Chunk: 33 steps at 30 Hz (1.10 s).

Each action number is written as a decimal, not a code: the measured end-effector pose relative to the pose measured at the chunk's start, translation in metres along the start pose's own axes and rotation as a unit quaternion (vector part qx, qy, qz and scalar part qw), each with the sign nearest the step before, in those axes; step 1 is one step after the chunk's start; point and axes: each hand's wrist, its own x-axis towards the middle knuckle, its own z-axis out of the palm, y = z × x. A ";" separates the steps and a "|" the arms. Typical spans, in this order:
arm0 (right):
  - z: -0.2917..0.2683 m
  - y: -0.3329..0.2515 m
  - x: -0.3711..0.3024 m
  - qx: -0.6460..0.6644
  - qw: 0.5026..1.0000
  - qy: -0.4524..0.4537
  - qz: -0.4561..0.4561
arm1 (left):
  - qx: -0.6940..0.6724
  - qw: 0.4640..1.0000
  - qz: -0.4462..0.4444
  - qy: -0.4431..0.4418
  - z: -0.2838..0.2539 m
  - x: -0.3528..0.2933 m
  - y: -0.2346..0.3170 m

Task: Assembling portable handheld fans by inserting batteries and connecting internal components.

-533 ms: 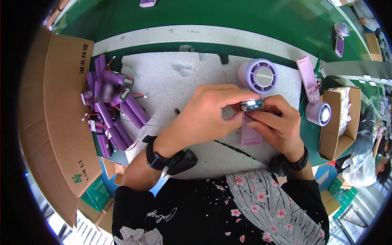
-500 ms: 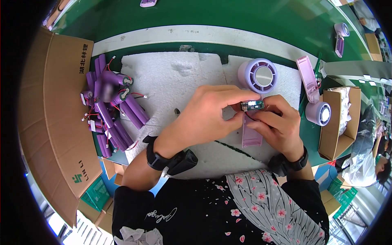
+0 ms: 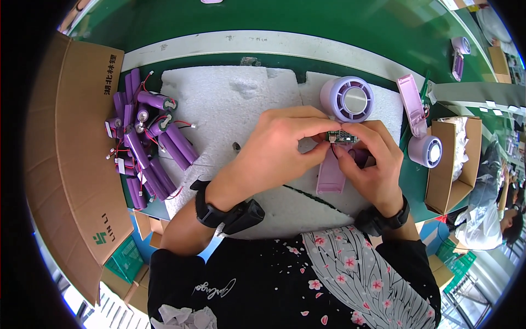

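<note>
My left hand [image 3: 274, 151] and my right hand [image 3: 372, 164] meet over a white foam pad [image 3: 230, 104]. Between the fingertips of both hands sits a small green circuit board [image 3: 341, 137] with thin wires. Under the hands lies a lilac plastic fan handle shell [image 3: 331, 178], partly hidden by my right hand. Just beyond the fingers stands a round lilac fan head [image 3: 347, 98].
A pile of several purple cylindrical battery cells [image 3: 145, 137] with red and black leads lies at the left of the foam. A cardboard box flap [image 3: 71, 153] is at far left. Another lilac fan [image 3: 419, 129] and a small carton [image 3: 457, 164] stand at right. A person [image 3: 493, 219] sits at far right.
Both hands keep hold of the circuit board in nearly the same place; only small finger movements show.
</note>
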 end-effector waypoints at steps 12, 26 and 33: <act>-0.001 0.001 0.002 -0.036 0.999 0.012 0.014 | 0.073 0.997 0.040 0.004 0.000 -0.001 -0.003; -0.002 0.000 0.002 -0.052 0.998 0.013 0.029 | 0.072 0.996 0.045 0.003 0.001 -0.002 -0.006; -0.001 0.000 0.002 -0.035 0.998 0.017 0.059 | 0.049 0.998 0.029 0.000 0.000 -0.001 -0.006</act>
